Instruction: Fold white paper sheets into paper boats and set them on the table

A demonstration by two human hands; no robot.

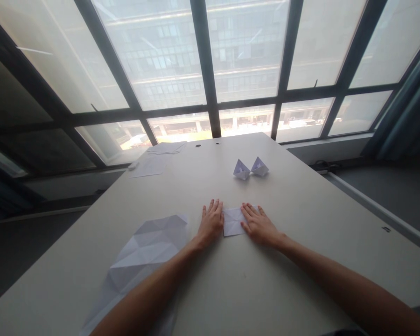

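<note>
White folded paper (233,224) lies flat on the table (210,289) — pressing-down step, I judge. On my feed the right hand (259,227) rests palm-down over the paper's right side; the left hand (212,223) lies flat at its left edge, contact unclear. Both are spread out, pinching nothing — next move, I'd say, calls for even pressure, edges kept aligned.

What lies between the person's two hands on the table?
In the head view, a small piece of creased paper lies between the left hand and the right hand, which covers part of it.
</note>
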